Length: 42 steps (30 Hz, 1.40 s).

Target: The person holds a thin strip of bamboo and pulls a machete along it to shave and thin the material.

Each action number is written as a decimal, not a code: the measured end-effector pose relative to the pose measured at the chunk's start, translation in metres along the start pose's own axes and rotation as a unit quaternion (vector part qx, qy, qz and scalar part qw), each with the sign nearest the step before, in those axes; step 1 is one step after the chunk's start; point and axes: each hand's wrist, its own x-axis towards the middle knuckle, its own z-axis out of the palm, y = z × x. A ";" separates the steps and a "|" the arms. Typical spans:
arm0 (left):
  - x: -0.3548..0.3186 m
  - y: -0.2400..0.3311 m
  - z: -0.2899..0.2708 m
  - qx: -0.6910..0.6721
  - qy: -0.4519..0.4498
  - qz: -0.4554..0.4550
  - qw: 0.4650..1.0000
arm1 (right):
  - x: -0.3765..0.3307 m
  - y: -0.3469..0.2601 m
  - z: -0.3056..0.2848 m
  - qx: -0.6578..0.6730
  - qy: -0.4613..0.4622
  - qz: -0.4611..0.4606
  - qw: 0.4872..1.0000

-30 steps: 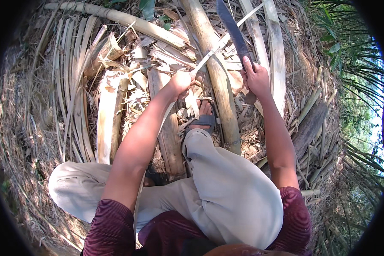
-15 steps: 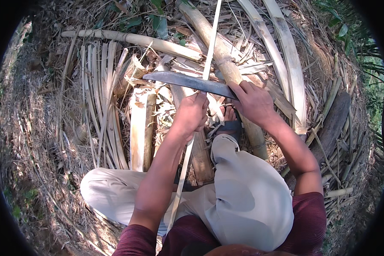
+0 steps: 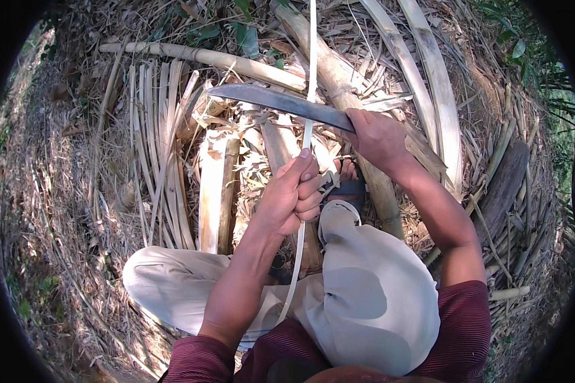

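A long, thin, pale bamboo strip (image 3: 312,51) runs from the far edge down toward my lap. My left hand (image 3: 292,195) is closed around it, with the thumb lying along the strip. My right hand (image 3: 378,137) grips a machete (image 3: 275,102), its handle hidden in the fist. The dark blade points left and crosses the strip a little beyond my left hand, touching or nearly touching it. My sandalled foot (image 3: 346,182) rests just below the blade, between the two hands.
Split bamboo strips (image 3: 166,147) lie bundled at the left, beside a split bamboo piece (image 3: 212,185). A bamboo pole (image 3: 316,60) slants under the blade, and another pole (image 3: 223,60) lies across behind. Long split lengths (image 3: 437,83) and a dark log (image 3: 505,185) are at the right.
My left hand has come nearer to me and turned, so its thumb now shows on top of the strip. The blade has shifted slightly farther away, and the strip's lower end has swung right.
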 end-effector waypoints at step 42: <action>-0.086 -0.016 0.039 0.296 0.145 0.145 0.933 | 0.050 0.005 -0.008 -0.005 0.129 -0.137 0.982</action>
